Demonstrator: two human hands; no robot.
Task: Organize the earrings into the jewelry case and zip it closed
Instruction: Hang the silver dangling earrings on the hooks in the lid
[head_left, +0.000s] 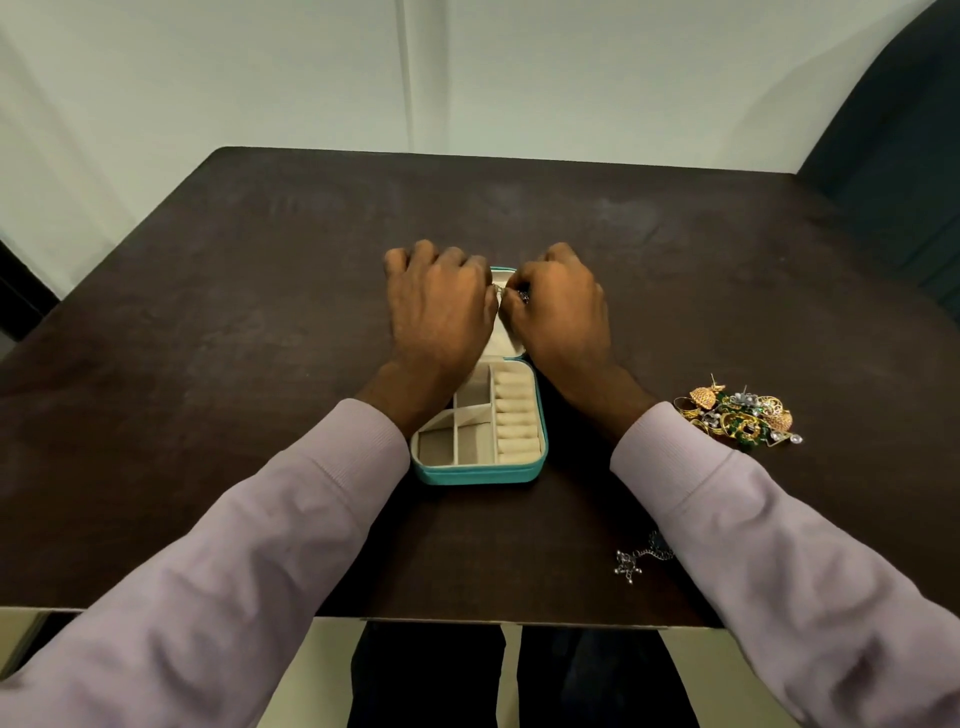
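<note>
A teal jewelry case (480, 473) lies open on the dark bench (260, 312), its lid (506, 332) folded back away from the person. The near half shows cream lining: small square compartments (452, 441) on the left, none with anything visible in them, and a column of padded ring rolls (517, 415) on the right. Over the lid both hands meet. The left hand (441, 306) has its fingers curled, the thumb side pressed toward the right hand (558, 312), whose grip pinches a small silvery earring (511, 292) between the fingertips; whether the left also grips it cannot be told, as the knuckles hide the contact. The hands and lilac sleeves (311, 493) hide most of the lid's inside. To the right of the case, well apart from it, lies a heap of gold and green earrings (737, 415), partly behind the right cuff. Nearer the bench edge a silver earring with a chain (636, 561) lies beside the right forearm
</note>
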